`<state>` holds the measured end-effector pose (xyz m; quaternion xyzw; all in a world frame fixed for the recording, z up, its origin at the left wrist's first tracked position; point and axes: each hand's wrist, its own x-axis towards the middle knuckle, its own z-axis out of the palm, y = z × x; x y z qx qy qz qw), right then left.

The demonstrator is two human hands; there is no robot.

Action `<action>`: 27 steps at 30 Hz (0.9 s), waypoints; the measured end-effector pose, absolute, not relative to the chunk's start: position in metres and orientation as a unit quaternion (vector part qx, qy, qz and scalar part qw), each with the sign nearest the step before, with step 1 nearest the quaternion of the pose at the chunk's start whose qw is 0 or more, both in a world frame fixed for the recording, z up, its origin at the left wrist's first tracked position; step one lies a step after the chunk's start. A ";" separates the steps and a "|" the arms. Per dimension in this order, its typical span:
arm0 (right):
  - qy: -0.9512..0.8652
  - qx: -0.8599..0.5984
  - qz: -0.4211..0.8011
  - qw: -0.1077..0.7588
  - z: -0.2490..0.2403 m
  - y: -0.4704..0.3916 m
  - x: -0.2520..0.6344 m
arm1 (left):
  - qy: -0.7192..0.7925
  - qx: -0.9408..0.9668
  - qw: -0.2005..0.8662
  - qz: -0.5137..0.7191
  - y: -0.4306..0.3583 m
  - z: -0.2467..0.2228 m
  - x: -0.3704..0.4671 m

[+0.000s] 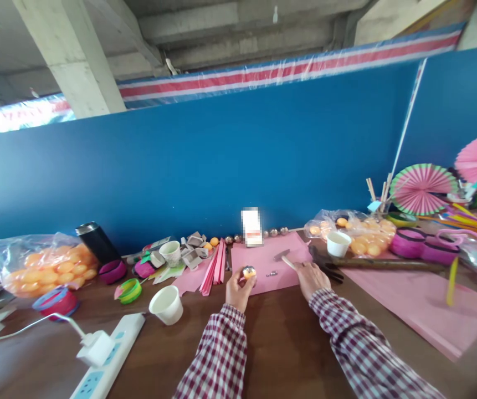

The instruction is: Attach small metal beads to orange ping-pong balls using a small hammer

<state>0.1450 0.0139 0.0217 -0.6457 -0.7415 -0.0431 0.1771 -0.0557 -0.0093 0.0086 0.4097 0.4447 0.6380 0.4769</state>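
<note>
My left hand (239, 292) is closed around a small ball (249, 272), orange below and shiny silver on top. The ball is held over the near left edge of a pink paper sheet (263, 282). On the right side of that sheet my right hand (311, 277) has its fingers closed at the end of a small tool (286, 259) with a pale handle and a flat grey head. Its exact kind is unclear. Between the hands lie a few tiny silvery pieces (272, 273). Silver balls (273, 233) line the back of the sheet.
Bags of orange balls (55, 266) stand at left and right. White cups (166, 305), a power strip (113, 354), a black bottle (97, 243) and folded pink paper strips (213, 271) surround the work area. A blue partition (205, 172) rises behind.
</note>
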 end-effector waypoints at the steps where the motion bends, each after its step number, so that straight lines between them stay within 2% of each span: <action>1: -0.736 -0.656 -0.043 0.165 0.023 0.014 0.145 | 0.446 0.404 0.480 0.638 -0.009 0.008 -0.055; 4: -0.723 -0.675 -0.049 0.142 0.027 0.012 0.143 | 0.456 0.404 0.472 0.637 -0.009 0.005 -0.055; 10: -0.736 -0.645 -0.109 0.176 0.031 0.008 0.135 | 0.474 0.455 0.419 0.627 -0.007 0.004 -0.058; 16: -0.753 -0.619 -0.119 0.186 0.034 0.002 0.131 | 0.523 0.487 0.363 0.597 -0.003 -0.001 -0.065; 23: -0.821 -0.499 -0.149 0.234 0.032 -0.009 0.119 | 0.583 0.510 0.331 0.539 0.007 -0.011 -0.072; 27: -0.814 -0.495 -0.166 0.254 0.029 -0.014 0.113 | 0.581 0.517 0.328 0.537 0.005 -0.008 -0.071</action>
